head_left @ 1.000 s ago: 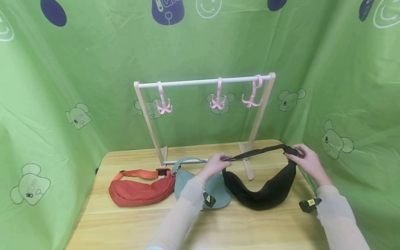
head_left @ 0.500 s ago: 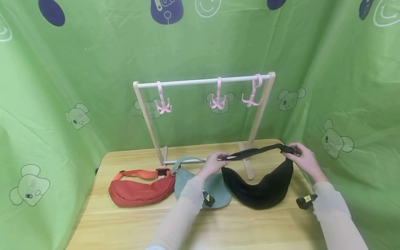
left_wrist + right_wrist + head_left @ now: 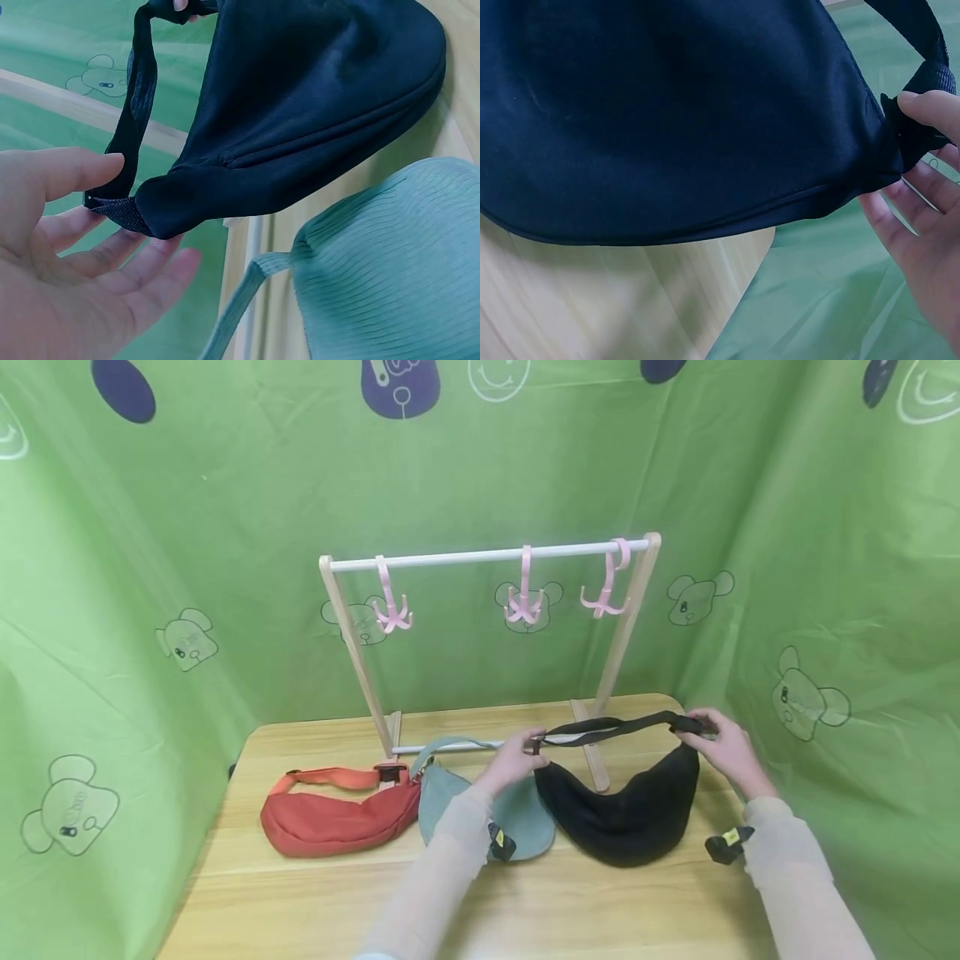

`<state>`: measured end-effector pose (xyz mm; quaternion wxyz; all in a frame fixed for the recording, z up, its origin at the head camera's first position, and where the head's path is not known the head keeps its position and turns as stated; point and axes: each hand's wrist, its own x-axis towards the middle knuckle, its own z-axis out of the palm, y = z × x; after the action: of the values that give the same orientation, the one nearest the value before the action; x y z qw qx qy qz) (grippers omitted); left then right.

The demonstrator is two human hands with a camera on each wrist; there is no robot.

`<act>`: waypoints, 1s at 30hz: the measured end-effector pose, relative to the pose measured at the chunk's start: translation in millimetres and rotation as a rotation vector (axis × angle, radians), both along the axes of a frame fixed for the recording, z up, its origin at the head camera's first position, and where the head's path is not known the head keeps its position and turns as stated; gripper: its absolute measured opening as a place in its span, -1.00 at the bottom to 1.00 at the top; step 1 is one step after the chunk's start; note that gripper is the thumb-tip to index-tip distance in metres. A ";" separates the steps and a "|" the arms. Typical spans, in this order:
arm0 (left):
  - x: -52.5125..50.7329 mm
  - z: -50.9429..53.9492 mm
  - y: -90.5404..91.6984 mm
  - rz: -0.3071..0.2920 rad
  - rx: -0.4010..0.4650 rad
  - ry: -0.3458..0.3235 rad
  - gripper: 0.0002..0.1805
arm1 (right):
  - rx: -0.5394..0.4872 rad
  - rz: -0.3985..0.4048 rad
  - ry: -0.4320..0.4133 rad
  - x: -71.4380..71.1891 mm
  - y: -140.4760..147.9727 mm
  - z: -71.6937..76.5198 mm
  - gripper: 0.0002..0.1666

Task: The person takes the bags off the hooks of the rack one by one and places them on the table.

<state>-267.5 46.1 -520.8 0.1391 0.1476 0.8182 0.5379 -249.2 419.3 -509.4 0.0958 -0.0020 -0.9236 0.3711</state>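
Observation:
A black crescent-shaped shoulder bag (image 3: 626, 822) is at the right of the table, its strap (image 3: 637, 724) slack in an arc above the body. My left hand (image 3: 513, 762) pinches the strap near the bag's left end; in the left wrist view, thumb and fingers hold the webbing beside that end (image 3: 161, 210). At the opposite end, my right hand (image 3: 729, 752) pinches the gathered strap joint (image 3: 915, 139). A teal corduroy bag (image 3: 521, 818) lies partly beneath my left forearm. Left of it is a red bag (image 3: 341, 818) with an orange strap and black buckle.
Behind the bags stands a wooden rack with a white bar (image 3: 465, 557). Pink hooks hang from it at left (image 3: 392, 610), middle (image 3: 523, 602) and right (image 3: 603, 597). Green patterned cloth (image 3: 480, 468) encloses the wooden table (image 3: 315, 910) at the back and sides.
My right hand has moved slightly left, and the bag's right end came with it. The black strap now hangs looser, with its two layers apart. My left hand has barely shifted.

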 end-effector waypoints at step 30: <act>1.9 -11.8 28.5 0.035 0.202 -0.123 -0.29 | 0.022 -0.108 -0.056 -8.4 10.2 -17.8 -0.38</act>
<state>-265.7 74.6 -532.5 0.1639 0.1130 0.7524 0.6279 -257.6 429.5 -527.2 0.0898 -0.0610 -0.9284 0.3553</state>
